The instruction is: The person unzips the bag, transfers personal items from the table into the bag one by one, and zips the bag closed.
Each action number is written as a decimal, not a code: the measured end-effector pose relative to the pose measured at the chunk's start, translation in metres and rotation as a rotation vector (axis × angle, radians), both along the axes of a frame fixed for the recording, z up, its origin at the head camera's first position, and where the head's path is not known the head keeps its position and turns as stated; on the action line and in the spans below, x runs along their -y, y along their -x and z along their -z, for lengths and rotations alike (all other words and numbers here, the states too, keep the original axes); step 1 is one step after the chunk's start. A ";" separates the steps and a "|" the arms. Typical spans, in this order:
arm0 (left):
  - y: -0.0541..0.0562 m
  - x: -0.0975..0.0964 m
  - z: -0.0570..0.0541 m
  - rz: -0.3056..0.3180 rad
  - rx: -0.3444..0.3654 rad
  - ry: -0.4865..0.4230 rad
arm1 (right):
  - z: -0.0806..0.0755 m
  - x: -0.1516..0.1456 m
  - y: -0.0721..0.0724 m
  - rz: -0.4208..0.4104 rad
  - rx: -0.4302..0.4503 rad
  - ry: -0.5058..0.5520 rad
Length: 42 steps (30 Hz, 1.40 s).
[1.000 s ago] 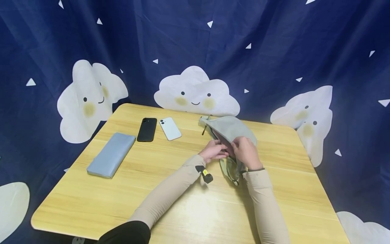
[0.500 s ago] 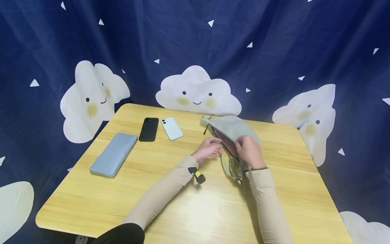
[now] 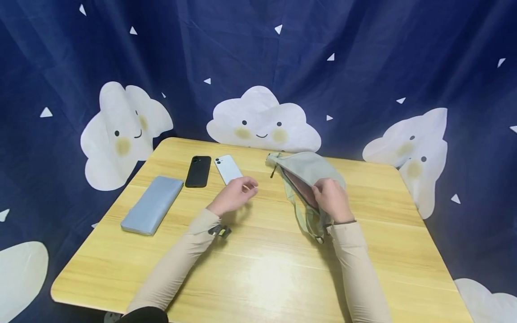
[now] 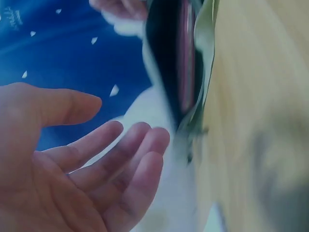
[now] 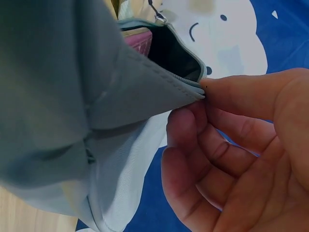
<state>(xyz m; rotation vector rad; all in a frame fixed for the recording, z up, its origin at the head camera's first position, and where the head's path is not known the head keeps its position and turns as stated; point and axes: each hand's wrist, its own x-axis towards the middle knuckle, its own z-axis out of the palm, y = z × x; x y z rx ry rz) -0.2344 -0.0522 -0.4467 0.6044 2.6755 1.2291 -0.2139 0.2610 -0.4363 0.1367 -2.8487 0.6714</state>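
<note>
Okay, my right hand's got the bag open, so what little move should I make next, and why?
Probably lower your left hand onto the white phone and grip it: that hand is empty, in the head view it overlaps the phone's near end, and your right hand is pinching the edge of the open bag.

Around the bench (image 3: 258, 251) we see a dark blue curtain (image 3: 234, 45) printed with smiling clouds (image 3: 260, 112) and small white triangles (image 3: 278, 29).
</note>
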 end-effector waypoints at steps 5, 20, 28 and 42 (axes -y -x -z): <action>-0.006 0.042 -0.006 -0.086 -0.062 0.031 | -0.001 0.001 -0.002 -0.007 0.000 -0.005; -0.031 0.169 -0.010 -0.364 -0.153 0.081 | -0.001 0.003 0.001 -0.027 0.012 -0.005; -0.037 0.229 0.004 -0.482 -0.078 0.248 | 0.000 0.003 0.000 -0.031 0.038 0.005; -0.049 0.256 0.024 -0.438 0.258 0.447 | 0.000 -0.004 0.001 -0.018 0.019 0.001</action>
